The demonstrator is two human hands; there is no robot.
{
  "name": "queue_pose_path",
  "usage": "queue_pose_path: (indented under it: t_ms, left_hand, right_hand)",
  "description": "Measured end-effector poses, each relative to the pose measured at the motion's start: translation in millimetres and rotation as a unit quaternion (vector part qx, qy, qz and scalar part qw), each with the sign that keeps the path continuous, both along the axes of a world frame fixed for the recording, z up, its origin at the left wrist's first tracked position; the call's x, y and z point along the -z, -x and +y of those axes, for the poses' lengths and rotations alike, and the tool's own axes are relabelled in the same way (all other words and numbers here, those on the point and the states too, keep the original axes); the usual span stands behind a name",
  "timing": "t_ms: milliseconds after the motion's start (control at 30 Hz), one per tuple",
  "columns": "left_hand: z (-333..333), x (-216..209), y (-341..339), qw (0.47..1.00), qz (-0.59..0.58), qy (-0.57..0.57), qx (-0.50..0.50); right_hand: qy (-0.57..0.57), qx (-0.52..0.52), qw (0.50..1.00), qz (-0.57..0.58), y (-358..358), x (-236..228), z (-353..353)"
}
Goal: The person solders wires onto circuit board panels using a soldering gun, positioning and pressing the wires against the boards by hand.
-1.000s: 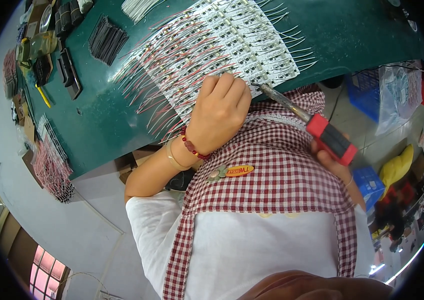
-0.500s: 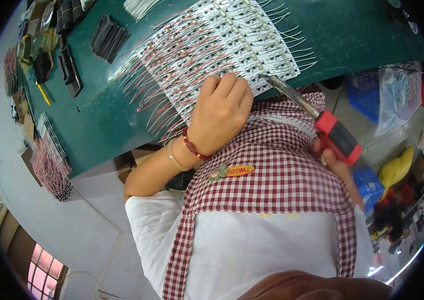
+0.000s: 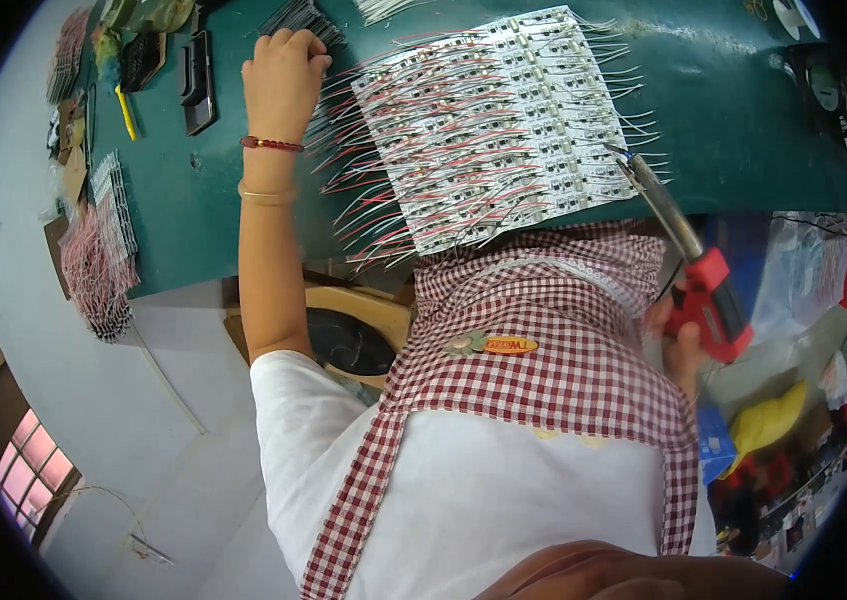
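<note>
My left hand [image 3: 284, 85] reaches to the far left of the board, closed over a pile of black wires [image 3: 306, 22]. Its curled fingertips are hidden, so what they pinch does not show. My right hand [image 3: 682, 335] grips the soldering iron [image 3: 712, 300] by its red and black handle. The iron's tip rests over the right part of a white circuit board panel [image 3: 569, 130], though contact cannot be told. Rows of small parts cover this panel. Red and white wires [image 3: 374, 200] stick out from its left side, and pale wires fringe its right edge.
The board lies on a green table [image 3: 204, 215]. Bundled red-white wires [image 3: 99, 265] hang at the table's left end, near a black tray [image 3: 197, 85] and a yellow-handled tool [image 3: 126, 112]. A dark round-faced device [image 3: 824, 88] is at the far right. A wooden stool [image 3: 369, 305] stands below the table edge.
My left hand has left the board's lower middle and moved up and left to the black wires. The soldering iron stays in my right hand, its tip now nearer the board's right side.
</note>
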State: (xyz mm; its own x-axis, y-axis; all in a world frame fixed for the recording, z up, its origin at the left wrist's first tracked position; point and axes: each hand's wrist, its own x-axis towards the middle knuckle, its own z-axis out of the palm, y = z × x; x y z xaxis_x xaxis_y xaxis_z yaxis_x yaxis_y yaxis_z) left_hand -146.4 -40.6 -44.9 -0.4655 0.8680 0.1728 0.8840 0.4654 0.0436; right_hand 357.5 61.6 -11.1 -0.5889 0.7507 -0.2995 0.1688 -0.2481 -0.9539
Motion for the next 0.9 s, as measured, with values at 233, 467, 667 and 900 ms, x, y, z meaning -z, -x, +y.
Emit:
queue_pose_path:
  t_ms: [233,467,667,900]
  left_hand:
    - [2,16,3,0.998,0.059,0.005,0.001]
    - [0,20,7,0.998,0.043,-0.034,0.038]
    - [-1,22,5,0.996,0.083,-0.003,0.035]
    - [-4,22,8,0.996,0.063,-0.044,0.051]
  right_hand:
    - [-0.002,0.003,1.000,0.007,5,-2,1]
    - [-0.001,0.000,1.000,0.009,10,-6,2]
    - [-0.010,0.000,1.000,0.005,8,-3,-2]
    - [-0.013,0.032,0.999,0.007,14,-5,-2]
